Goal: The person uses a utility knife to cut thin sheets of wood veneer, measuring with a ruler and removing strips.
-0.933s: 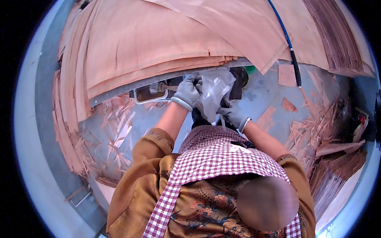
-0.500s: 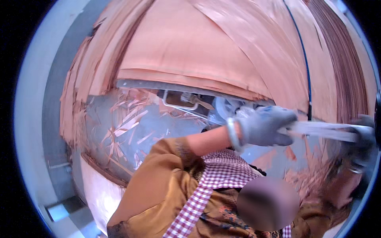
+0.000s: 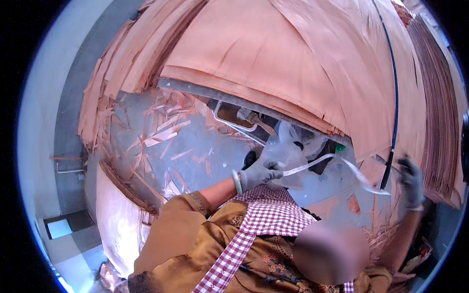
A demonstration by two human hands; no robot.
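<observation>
My left hand (image 3: 261, 176), in a grey glove, is closed on one end of a white tape strip (image 3: 312, 163) dotted with small marks. The strip arches up and to the right, then droops to a loose end near a black rod (image 3: 387, 171). My right hand (image 3: 412, 185), also gloved in grey, is raised beside that rod, apart from the strip. Its fingers look bent, and a thin dark sliver seems to stick out from them; I cannot make out what it is. Beyond both hands lies a broad stack of reddish veneer sheets (image 3: 254, 49).
Under the stack's front edge are a white-rimmed tray (image 3: 234, 117) with a brush (image 3: 256, 119) and a clear plastic bag (image 3: 293, 146). Veneer scraps (image 3: 161, 136) litter the grey floor. More veneer stacks stand at left (image 3: 132, 53) and right (image 3: 432, 107); a curved pale sheet (image 3: 117, 215) stands lower left.
My left hand has drawn back left and down with the strip. My right hand has come off the strip's other end, which now hangs slack instead of stretched between both hands.
</observation>
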